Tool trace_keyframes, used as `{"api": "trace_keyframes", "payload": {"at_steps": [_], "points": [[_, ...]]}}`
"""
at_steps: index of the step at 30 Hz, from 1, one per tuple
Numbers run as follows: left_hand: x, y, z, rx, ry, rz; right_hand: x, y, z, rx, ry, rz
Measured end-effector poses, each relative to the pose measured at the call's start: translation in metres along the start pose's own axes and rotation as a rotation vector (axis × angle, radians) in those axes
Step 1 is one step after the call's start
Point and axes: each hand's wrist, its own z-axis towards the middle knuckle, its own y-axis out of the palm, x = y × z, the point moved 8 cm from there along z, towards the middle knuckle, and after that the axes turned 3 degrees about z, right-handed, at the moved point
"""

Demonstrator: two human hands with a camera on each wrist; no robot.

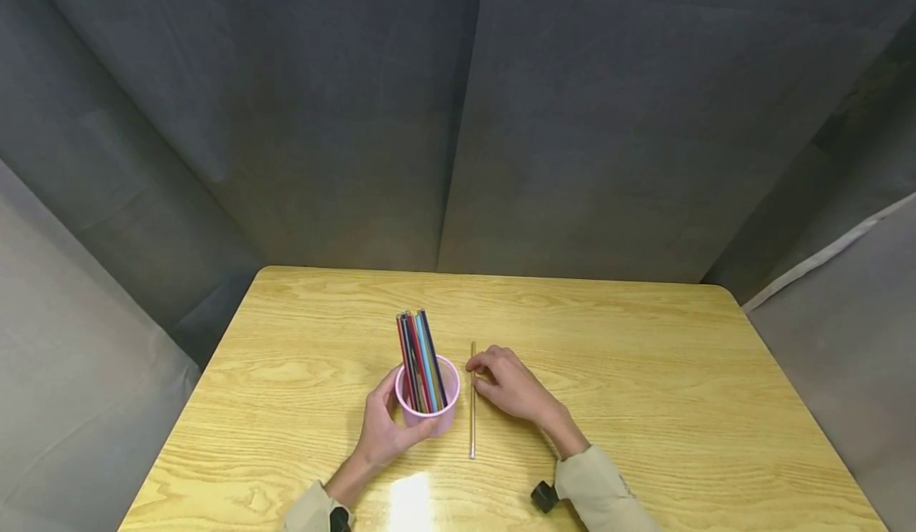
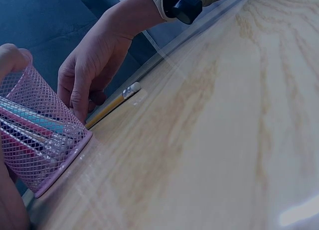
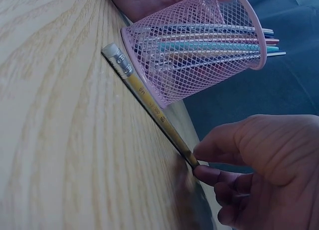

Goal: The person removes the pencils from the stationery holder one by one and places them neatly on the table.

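My left hand [image 1: 382, 430] grips the cup [image 1: 448, 419], its pencils [image 1: 422, 361] leaning toward eleven o'clock. At the cup's three o'clock, my right hand [image 1: 511, 385] pinches a yellow pencil [image 1: 472, 429] lying twelve-to-six on the table [image 1: 644, 373].

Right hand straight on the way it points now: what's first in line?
The yellow pencil, at the fingertips of the right hand. Beyond it, possibly the pink mesh cup; depth unclear.

The left hand [image 1: 381, 435] extends toward one o'clock, thumb and fingers curved wide in a grip — the right hand [image 1: 515, 389] points toward ten o'clock, thumb and finger meeting in a pinch.
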Motion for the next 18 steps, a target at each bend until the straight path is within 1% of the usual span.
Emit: {"api": "trace_keyframes", "payload": {"at_steps": [8,18], "points": [[-0.0003,-0.0003,0.0002,0.0,0.002,0.003,0.0001,-0.0003,-0.0005,0.0,0.027,-0.008],[0.0003,-0.0002,0.0006,0.003,0.007,-0.002,-0.0014,-0.0026,-0.0018,0.007,0.018,-0.008]]}}
